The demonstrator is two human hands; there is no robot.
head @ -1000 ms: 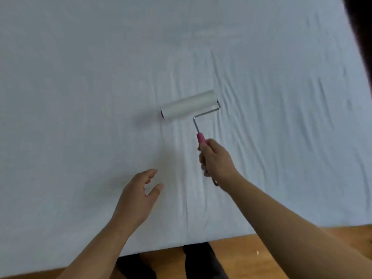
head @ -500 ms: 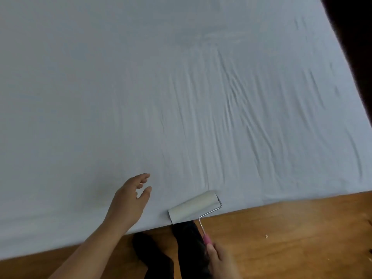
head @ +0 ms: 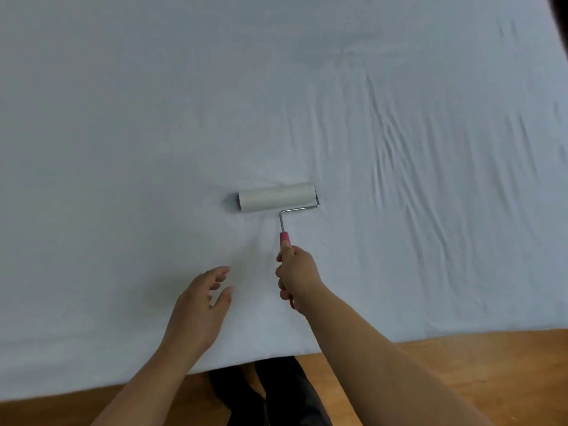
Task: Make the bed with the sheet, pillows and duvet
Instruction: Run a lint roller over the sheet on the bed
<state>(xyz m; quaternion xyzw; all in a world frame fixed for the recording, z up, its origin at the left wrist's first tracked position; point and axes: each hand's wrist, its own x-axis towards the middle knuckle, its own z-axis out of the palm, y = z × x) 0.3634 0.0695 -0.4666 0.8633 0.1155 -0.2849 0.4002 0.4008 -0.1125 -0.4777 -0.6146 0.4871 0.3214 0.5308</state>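
A white sheet (head: 153, 133) covers the whole bed, smooth on the left and creased in long folds on the right. A lint roller (head: 276, 198) with a white drum, wire frame and pink handle lies pressed on the sheet near the middle. My right hand (head: 296, 273) grips its pink handle from below. My left hand (head: 201, 305) hovers just over the sheet to the left, fingers loosely spread and holding nothing. No pillows or duvet are in view.
The bed's near edge runs along the bottom, with wooden floor (head: 461, 370) beyond it. My dark-clad legs (head: 276, 395) stand against that edge. A dark gap (head: 561, 23) shows past the bed's far right corner.
My right hand pulled the roller back to the bed's near edge, then pushed it forward again to the middle of the sheet. My left hand stayed beside it.
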